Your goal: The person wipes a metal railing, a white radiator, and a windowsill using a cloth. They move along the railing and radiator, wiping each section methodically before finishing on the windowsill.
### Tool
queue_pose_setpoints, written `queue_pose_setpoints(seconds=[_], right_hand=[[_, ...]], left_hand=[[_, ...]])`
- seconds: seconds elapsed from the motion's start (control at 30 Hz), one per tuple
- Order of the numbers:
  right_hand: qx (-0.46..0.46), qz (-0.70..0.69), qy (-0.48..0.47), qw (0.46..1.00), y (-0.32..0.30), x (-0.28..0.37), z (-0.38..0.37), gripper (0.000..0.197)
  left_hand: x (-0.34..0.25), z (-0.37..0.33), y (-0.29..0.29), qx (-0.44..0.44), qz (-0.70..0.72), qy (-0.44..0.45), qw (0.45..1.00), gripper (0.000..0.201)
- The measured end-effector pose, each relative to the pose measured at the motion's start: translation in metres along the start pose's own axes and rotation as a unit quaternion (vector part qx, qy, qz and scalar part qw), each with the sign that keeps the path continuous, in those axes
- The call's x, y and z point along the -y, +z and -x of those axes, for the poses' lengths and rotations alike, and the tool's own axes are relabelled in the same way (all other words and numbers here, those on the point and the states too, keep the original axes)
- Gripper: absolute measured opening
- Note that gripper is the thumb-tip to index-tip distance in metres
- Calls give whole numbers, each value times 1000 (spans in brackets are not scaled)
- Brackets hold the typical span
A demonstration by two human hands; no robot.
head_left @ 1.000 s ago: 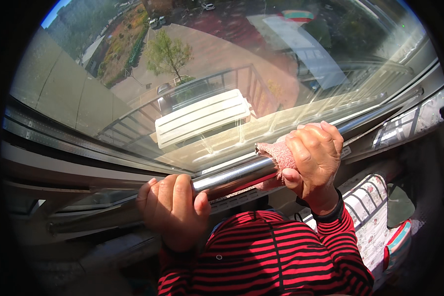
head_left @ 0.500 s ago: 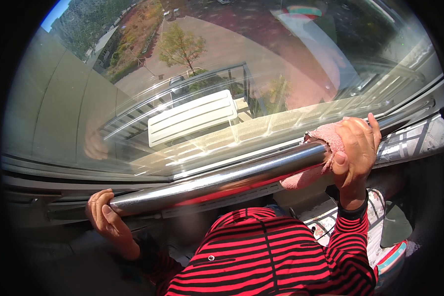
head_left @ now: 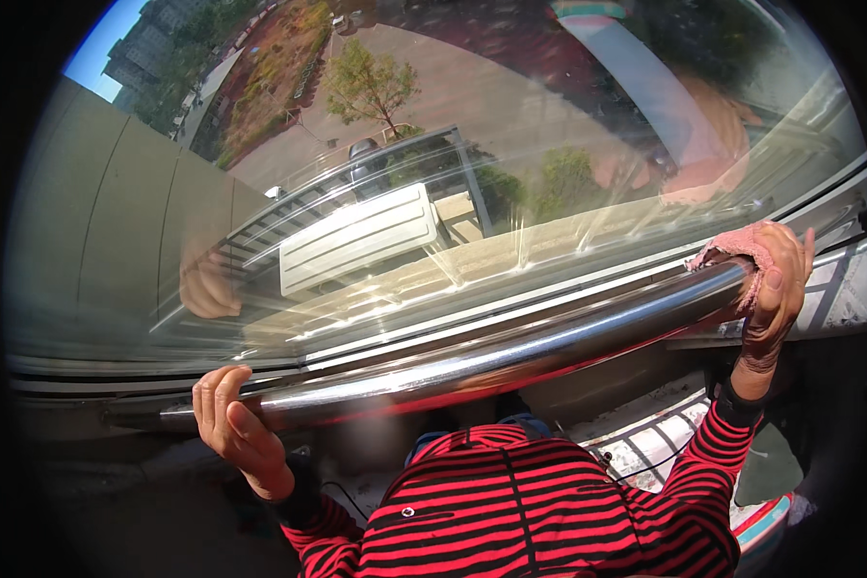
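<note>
A thick shiny metal handrail (head_left: pixel 491 356) runs across in front of me, along the foot of a window. My right hand (head_left: pixel 780 279) presses a pink cloth (head_left: pixel 742 250) round the rail's right part, fingers over the far side and thumb on the near side. At the left part of the rail, my left hand (head_left: pixel 231 424) is closed round the bar, its fingers over the top and its thumb in front. Nothing else shows in the left hand. The cloth's underside is hidden behind the rail and the right hand.
Window glass (head_left: pixel 116 250) rises just beyond the rail and mirrors my hands. Outside stand a white ribbed box (head_left: pixel 356 236), a dark metal railing (head_left: pixel 308 197) and a tree (head_left: pixel 371 82). A white, shadow-striped surface (head_left: pixel 660 433) lies below at right, near a thin dark cable (head_left: pixel 650 470).
My right hand has slid the pink cloth rightward along the handrail. My left hand has shifted slightly right and stays on the rail. The whole view has shifted a little.
</note>
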State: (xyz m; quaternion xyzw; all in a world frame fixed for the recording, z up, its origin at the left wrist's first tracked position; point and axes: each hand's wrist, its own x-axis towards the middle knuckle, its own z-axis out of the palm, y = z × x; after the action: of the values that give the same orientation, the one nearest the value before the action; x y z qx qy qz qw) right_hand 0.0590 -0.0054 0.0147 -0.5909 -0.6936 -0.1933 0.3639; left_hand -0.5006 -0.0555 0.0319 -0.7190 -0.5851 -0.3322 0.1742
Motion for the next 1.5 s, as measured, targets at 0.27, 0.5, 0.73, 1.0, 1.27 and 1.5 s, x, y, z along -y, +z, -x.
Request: queue_pose_setpoints(seconds=[0.27,0.5,0.73,1.0,1.27,1.5], right_hand=[[5,7,15,1000,-2,-32,4,52],[-5,5,-31,1000,5,59,-7,45],[-3,-63,-151,987,33,210,-10,68],[52,-118,-241,962,61,345,-8,55],[-28,-236,-265,934,77,351,-4,46],[31,-247,-267,931,55,268,-8,39]], left_hand=[[-4,-3,3,33,-4,-15,999,59],[1,-3,7,-20,2,13,1000,53],[6,1,8,-38,7,31,999,45],[3,4,6,-31,4,30,999,43],[9,6,12,-31,-15,35,999,42],[-34,-1,-8,-87,-9,41,995,20]])
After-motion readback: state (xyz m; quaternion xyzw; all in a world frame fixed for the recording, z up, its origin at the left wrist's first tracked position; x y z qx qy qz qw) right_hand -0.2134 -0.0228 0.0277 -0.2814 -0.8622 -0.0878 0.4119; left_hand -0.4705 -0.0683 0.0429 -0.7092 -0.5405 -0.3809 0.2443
